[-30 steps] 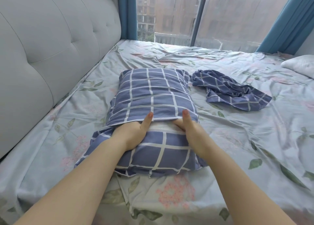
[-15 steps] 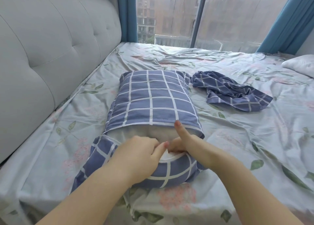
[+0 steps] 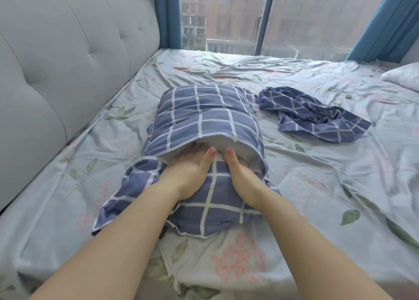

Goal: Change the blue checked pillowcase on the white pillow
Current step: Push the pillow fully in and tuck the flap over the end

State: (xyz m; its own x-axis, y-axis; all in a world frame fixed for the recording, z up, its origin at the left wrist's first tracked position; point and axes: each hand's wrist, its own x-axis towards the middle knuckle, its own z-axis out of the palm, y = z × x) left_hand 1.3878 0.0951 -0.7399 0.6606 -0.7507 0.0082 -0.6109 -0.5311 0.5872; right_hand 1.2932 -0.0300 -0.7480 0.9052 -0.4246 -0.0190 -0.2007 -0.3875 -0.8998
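The white pillow (image 3: 226, 141) lies lengthwise on the bed inside a blue checked pillowcase (image 3: 204, 113). Only a strip of white shows at the case's near opening. The case's near flap (image 3: 215, 197) is folded up over the pillow's end. My left hand (image 3: 188, 170) and my right hand (image 3: 240, 172) rest side by side on that flap. Their fingers reach under the upper edge of the opening and are hidden, while both thumbs lie on top, pointing away from me. A second blue checked pillowcase (image 3: 313, 116) lies crumpled to the right.
The floral bedsheet (image 3: 317, 186) is wrinkled. A grey padded headboard (image 3: 68, 61) runs along the left. Another white pillow (image 3: 403, 75) sits at the far right edge. A large window (image 3: 226, 16) with blue curtains (image 3: 385, 23) stands behind the bed.
Half a second ago both hands pinched the flap edge near me, with more white pillow bare. They have since moved forward, drawing the flap over the pillow's end and into the opening.
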